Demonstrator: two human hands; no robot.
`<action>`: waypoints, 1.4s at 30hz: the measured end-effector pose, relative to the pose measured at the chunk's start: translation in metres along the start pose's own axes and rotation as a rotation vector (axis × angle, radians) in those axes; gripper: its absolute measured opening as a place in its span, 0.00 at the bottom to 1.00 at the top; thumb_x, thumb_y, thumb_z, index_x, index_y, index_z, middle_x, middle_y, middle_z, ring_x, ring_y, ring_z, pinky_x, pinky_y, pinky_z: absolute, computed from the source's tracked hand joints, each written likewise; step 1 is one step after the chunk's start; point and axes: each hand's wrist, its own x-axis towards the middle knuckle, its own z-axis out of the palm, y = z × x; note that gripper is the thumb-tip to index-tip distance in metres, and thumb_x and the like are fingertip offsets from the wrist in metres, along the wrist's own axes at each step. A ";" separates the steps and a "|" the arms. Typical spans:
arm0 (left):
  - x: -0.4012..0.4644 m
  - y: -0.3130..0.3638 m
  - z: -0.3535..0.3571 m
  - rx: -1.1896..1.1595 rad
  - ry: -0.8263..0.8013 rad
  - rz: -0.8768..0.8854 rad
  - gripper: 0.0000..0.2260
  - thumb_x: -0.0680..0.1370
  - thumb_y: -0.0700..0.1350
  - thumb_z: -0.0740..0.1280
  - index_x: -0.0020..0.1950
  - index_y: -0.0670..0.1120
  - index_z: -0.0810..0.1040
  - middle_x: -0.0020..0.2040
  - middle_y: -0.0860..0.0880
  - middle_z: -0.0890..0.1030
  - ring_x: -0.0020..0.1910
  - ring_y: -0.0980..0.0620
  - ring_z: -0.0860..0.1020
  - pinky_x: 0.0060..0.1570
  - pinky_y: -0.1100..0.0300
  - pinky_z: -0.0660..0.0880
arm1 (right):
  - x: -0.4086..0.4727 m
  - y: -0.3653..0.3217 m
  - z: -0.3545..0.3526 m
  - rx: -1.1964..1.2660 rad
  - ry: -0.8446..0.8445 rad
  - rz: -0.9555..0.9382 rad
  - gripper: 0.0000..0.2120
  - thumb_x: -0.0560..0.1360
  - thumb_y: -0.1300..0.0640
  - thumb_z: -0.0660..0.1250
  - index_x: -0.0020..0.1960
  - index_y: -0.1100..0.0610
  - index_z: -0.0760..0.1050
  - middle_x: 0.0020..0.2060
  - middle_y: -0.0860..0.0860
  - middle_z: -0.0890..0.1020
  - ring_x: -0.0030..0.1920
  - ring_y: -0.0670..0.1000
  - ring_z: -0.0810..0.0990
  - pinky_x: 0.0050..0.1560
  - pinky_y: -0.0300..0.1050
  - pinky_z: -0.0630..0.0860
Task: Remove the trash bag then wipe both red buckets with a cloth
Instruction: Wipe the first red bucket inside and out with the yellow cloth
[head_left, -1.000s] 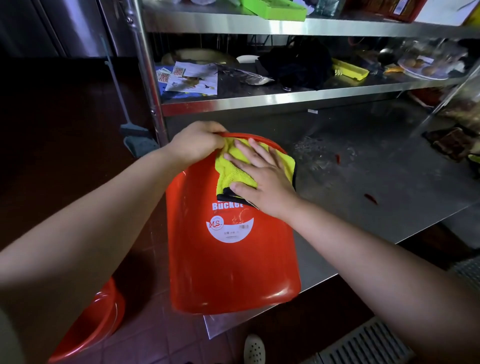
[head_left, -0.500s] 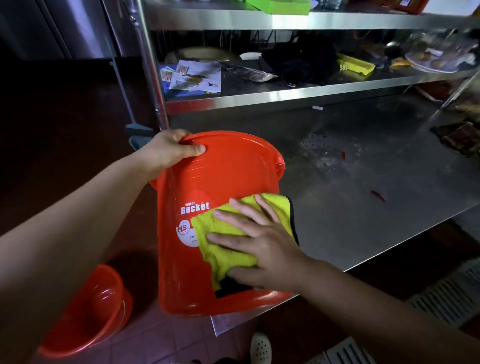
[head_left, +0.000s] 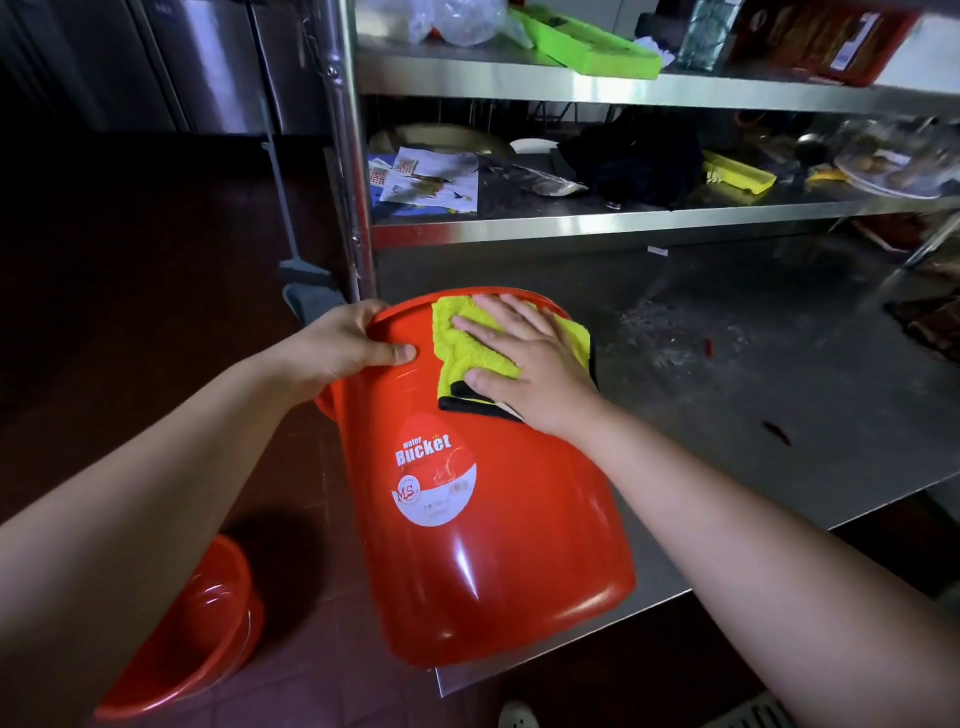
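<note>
Currently logged, nearest first: a second red bucket (head_left: 192, 644) stands on the tiled floor (head_left: 332, 691) at lower left, well apart from the work, mouth up; its inside is mostly cut off by the person's forearm, so any contents cannot be told. No trash bag shows anywhere in view, so that step is judged done.

Next, the red bucket (head_left: 493, 519) in hand: it lies tipped on the corner of the steel surface (head_left: 779, 415), base toward the person and overhanging the edge, a white "water Bucket" label facing up. Its mouth points away, so the interior is hidden.

Left hand (head_left: 343, 348): clamped on the bucket's rim, thumb laid along the outer wall, the other fingers out of sight over the lip. It steadies the bucket.

Right hand (head_left: 524, 358): fingers straight and spread, pressing a yellow cloth (head_left: 467, 343) with a dark edge flat against the outer wall close under the rim.

Step in hand, by judgement: wiping the outside of the first bucket. The next move calls for a firm stroke along the wall while the left hand keeps the round body from rolling off the edge; the floor bucket is judged yet to be wiped.

Farther back, the shelves (head_left: 623, 228) carry papers, a dark cloth, a yellow tray and a green tray.
</note>
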 end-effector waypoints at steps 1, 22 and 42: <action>-0.003 -0.002 -0.001 -0.024 0.002 -0.003 0.15 0.70 0.41 0.74 0.54 0.45 0.76 0.49 0.44 0.83 0.46 0.46 0.83 0.46 0.54 0.79 | -0.004 -0.003 0.001 -0.007 -0.004 0.013 0.26 0.74 0.36 0.57 0.71 0.35 0.60 0.75 0.37 0.55 0.75 0.42 0.45 0.74 0.56 0.44; -0.048 -0.047 -0.009 -0.185 0.139 0.123 0.09 0.72 0.41 0.73 0.48 0.48 0.76 0.41 0.49 0.83 0.38 0.52 0.83 0.34 0.61 0.78 | -0.071 -0.071 0.034 -0.288 -0.009 0.310 0.35 0.68 0.28 0.45 0.72 0.32 0.37 0.76 0.41 0.40 0.76 0.47 0.37 0.73 0.56 0.45; -0.047 -0.055 0.002 -0.162 0.219 0.143 0.07 0.73 0.44 0.72 0.46 0.50 0.75 0.42 0.50 0.82 0.40 0.52 0.82 0.38 0.59 0.77 | -0.029 0.010 0.002 0.534 -0.009 0.706 0.26 0.71 0.31 0.57 0.69 0.31 0.60 0.70 0.41 0.69 0.67 0.48 0.69 0.64 0.48 0.66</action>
